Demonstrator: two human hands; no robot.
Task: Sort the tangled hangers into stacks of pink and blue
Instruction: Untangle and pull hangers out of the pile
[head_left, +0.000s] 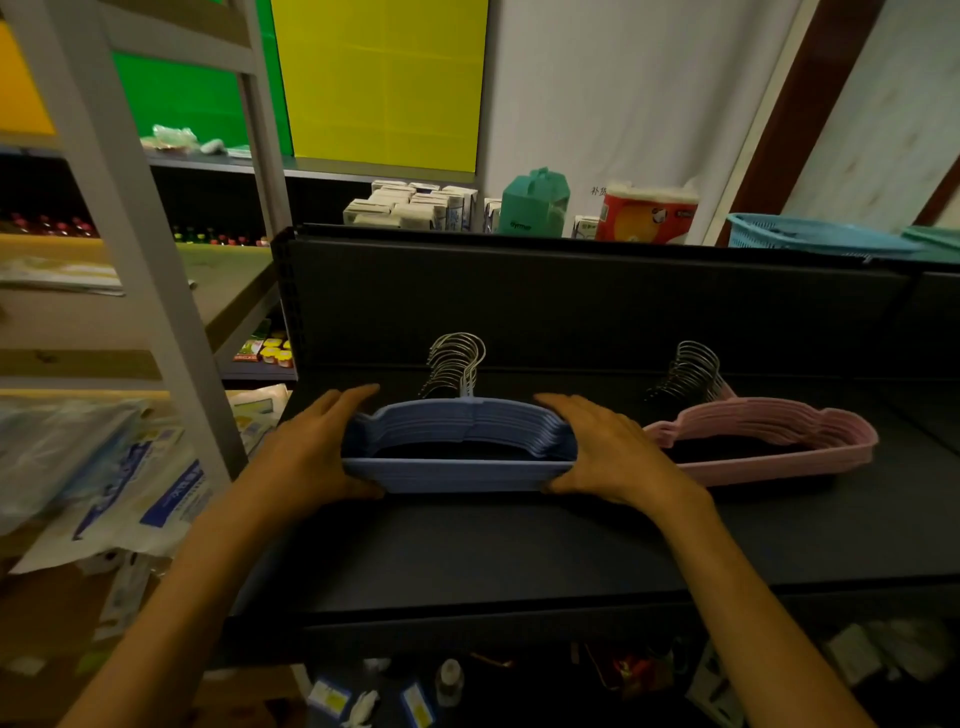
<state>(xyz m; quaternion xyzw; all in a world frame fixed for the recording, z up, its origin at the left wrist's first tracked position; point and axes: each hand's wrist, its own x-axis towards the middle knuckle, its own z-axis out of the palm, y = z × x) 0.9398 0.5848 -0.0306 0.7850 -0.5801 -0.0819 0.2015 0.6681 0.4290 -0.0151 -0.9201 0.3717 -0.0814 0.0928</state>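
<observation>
A stack of blue hangers (460, 475) lies on the black shelf (467, 551), its metal hooks pointing to the back wall. My left hand (317, 452) grips the stack's left end, thumb under the bottom bar and fingers along the top. My right hand (608, 452) grips the right end the same way. To the right a stack of pink hangers (779, 457) lies flat on the same shelf, hooks to the back, touched by neither hand.
A grey shelf post (156, 291) rises at the left, with plastic bags (119, 488) below it. Behind the black back panel stand cartons (410, 208), a teal box (537, 205), a paper roll pack (647, 213) and a blue basket (810, 236).
</observation>
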